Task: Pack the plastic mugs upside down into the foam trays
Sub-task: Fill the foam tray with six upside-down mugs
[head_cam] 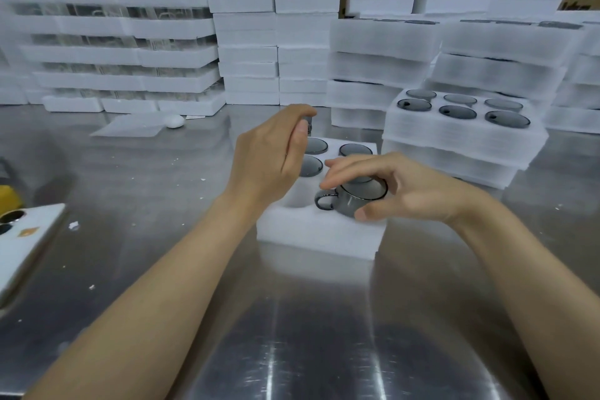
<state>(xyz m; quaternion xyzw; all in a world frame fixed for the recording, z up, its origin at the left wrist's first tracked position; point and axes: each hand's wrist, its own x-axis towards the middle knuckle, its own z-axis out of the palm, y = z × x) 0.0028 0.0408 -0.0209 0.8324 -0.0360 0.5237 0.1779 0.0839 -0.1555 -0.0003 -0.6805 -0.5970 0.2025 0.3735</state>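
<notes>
Nearest me, bare steel surface (292, 334), both forearms reaching out over it. My right hand (399, 191) is clamped on the mug (349, 204), thumb on the near wall, fingers curled over the upturned base. The mug is upside down and a touch tilted, sitting in the front-right pocket of the foam tray (318, 232), not fully sunk by my reading. Its handle points left, toward the empty front-left pocket (293, 201). So the move is straight down along the mug's upright axis, and the right hand is the one already on it.

My left hand (269, 156) hovers above the tray's left side, fingers curled. There's something dark at the thumb tip, and I cannot tell whether it grips anything.

Behind it, three seated mugs (315, 145) show grey bases up. Any pocket under my right hand is hidden.

Further right, a filled tray (461, 131) tops a stack with six bases showing. Beyond that, walls of stacked foam (246, 26).
</notes>
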